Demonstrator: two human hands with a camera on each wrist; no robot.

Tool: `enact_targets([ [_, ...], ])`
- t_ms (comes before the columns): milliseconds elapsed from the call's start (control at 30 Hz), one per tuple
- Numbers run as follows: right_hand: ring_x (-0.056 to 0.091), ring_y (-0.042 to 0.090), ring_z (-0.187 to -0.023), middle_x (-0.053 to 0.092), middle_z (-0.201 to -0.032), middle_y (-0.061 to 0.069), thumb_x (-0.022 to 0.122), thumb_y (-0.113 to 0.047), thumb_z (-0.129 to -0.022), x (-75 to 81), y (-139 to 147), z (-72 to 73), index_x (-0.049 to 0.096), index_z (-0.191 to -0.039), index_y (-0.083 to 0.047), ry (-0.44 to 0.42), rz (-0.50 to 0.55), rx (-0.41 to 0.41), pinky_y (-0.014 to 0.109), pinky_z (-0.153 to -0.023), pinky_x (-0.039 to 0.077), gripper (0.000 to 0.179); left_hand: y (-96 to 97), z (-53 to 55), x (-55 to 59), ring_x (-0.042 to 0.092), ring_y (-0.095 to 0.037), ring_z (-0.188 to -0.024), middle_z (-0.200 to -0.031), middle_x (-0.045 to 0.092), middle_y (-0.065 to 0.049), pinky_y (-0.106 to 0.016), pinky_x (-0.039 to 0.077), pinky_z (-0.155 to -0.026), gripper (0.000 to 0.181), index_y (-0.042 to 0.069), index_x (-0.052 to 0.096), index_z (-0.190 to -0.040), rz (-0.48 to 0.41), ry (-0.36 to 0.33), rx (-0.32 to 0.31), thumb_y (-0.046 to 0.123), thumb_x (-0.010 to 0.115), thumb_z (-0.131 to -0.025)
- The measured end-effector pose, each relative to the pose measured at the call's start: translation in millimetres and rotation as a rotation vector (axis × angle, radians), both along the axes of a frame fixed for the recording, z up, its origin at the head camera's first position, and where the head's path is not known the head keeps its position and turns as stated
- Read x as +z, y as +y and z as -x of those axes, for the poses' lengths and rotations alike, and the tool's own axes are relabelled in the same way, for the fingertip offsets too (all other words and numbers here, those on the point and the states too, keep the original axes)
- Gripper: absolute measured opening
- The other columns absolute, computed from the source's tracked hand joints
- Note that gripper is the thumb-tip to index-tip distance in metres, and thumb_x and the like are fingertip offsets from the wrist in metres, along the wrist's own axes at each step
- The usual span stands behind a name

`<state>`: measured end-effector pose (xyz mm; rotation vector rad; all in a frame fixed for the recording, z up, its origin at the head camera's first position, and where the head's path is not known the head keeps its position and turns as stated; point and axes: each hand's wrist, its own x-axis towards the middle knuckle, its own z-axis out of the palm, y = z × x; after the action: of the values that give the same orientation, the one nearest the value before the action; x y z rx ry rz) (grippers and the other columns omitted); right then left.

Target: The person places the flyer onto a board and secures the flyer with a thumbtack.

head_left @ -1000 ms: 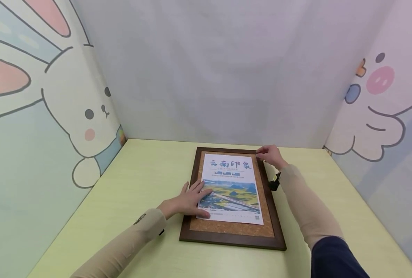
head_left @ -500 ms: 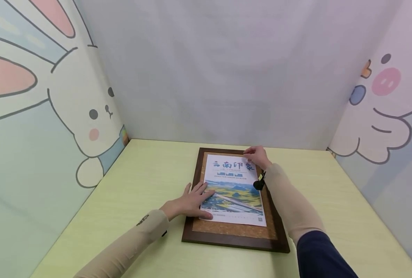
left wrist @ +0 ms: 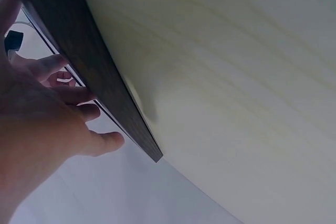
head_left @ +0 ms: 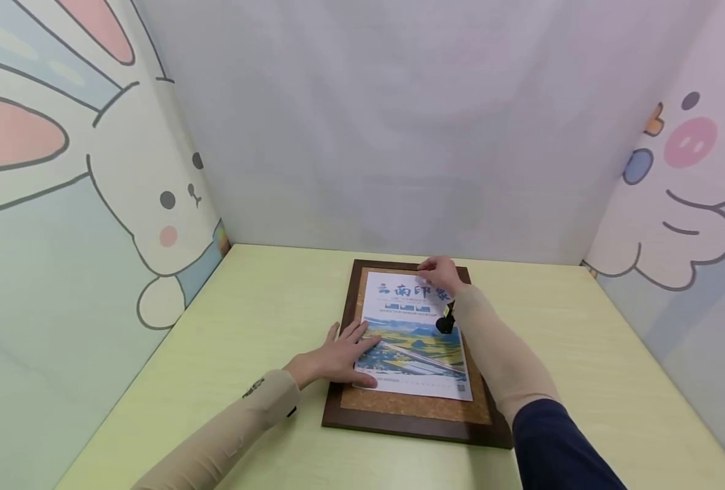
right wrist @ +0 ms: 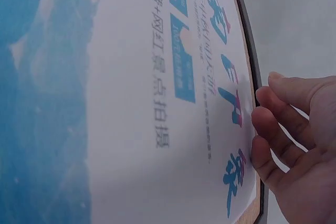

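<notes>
Poster lies flat on a brown-framed corkboard on the table; the left hand spreads straight fingers across its left edge; the right hand rests loosely bent fingers at its top edge.

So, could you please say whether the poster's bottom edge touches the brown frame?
Apart; the head view shows a strip of cork between poster and frame.

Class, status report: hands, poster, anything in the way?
Left hand spread over left edge of poster. Right hand at top edge. Poster lying on corkboard. Right sleeve partly hides corkboard.
</notes>
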<state>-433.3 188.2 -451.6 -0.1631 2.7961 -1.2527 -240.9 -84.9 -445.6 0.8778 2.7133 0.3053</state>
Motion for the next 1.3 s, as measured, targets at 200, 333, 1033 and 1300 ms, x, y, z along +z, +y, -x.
enact_targets([
  [200,0.056,0.028,-0.097,0.064,-0.113,0.013,0.062,-0.020,-0.094,3.2,-11.6,-3.0,0.069,-0.114,-0.006,-0.015,-0.026,0.022,0.044,-0.093,0.044,0.025,0.2,-0.2,0.5,0.005,-0.035,-0.151,-0.162,0.013,-0.016,-0.068,0.006,-0.114,0.087,0.021,0.029,-0.153,0.001,-0.007,0.004,0.061,0.063,-0.083],
  [333,0.055,0.028,-0.098,0.063,-0.114,0.014,0.062,-0.018,-0.095,3.3,-17.2,-5.3,0.069,-0.113,-0.005,-0.009,-0.027,0.034,0.044,-0.094,0.046,0.024,0.3,-1.0,0.0,0.005,-0.035,-0.151,-0.163,0.013,-0.016,-0.067,0.007,-0.114,0.088,0.020,0.029,-0.153,0.008,-0.013,0.007,0.062,0.063,-0.083],
  [1033,0.059,0.028,-0.094,0.066,-0.108,0.013,0.062,-0.016,-0.094,-6.4,-26.0,5.6,0.071,-0.107,-0.006,0.043,-0.112,0.071,0.043,-0.092,0.048,0.018,2.6,-1.4,0.4,0.005,-0.033,-0.152,-0.163,0.012,-0.014,-0.066,0.006,-0.115,0.088,0.022,0.029,-0.153,0.008,-0.021,0.019,0.063,0.062,-0.083],
  [1300,0.059,0.028,-0.090,0.067,-0.106,0.016,0.060,-0.012,-0.094,-2.2,-30.7,-0.1,0.071,-0.107,-0.003,0.079,-0.143,0.085,0.044,-0.089,0.048,0.019,2.4,-0.4,-2.2,0.004,-0.032,-0.152,-0.163,0.011,-0.013,-0.065,0.006,-0.115,0.089,0.023,0.027,-0.153,0.020,-0.015,0.023,0.065,0.061,-0.082],
])
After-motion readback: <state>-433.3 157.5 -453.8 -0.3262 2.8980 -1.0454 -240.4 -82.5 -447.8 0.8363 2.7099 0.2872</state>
